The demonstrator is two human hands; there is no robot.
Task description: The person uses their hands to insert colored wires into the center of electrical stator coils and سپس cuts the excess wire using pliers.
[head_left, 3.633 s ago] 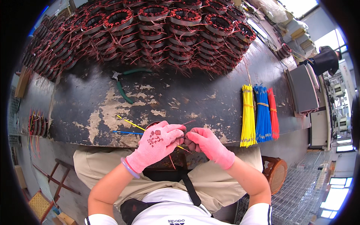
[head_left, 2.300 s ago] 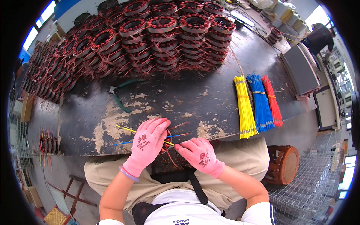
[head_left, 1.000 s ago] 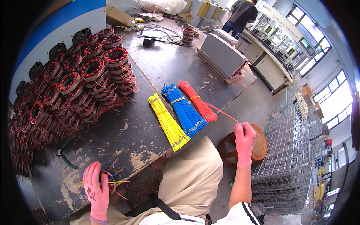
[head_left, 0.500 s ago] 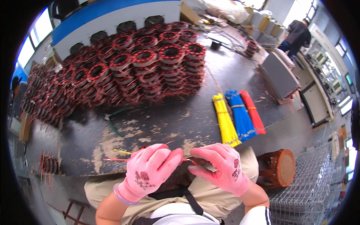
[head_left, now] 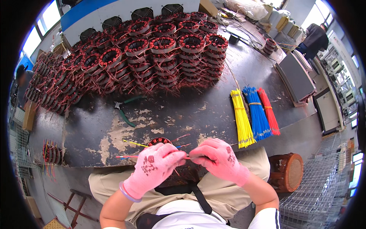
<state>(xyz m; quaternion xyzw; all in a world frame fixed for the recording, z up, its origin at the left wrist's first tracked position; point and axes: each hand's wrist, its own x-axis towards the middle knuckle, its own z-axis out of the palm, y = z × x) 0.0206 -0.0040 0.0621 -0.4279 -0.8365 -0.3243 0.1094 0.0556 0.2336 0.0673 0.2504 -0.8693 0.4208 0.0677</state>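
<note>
Both hands wear pink work gloves and meet fingertip to fingertip at the table's front edge. My left hand (head_left: 154, 165) pinches a red wire (head_left: 127, 157), whose one end sticks out to the left past the glove. On a short stretch of wire between the hands, my right hand (head_left: 219, 158) has its thumb and fingers closed. Just behind my left hand is a wound stator ring (head_left: 160, 141) with red coils, partly hidden by the glove. A yellow wire (head_left: 135, 143) and a blue-tipped lead (head_left: 183, 146) stick out beside it.
Green-handled cutters (head_left: 127, 118) lie on the worn dark table (head_left: 179, 114). Stacked stators (head_left: 164, 57) fill the back left. Yellow (head_left: 242, 120), blue (head_left: 259, 114) and red (head_left: 269, 112) wire bundles lie at right. A wooden stool (head_left: 288, 172) stands right; a person (head_left: 313, 40) is beyond.
My right hand's thumb and fingers, apart before, have closed on the wire, and the two hands have come together. The whole view has shifted slightly.
</note>
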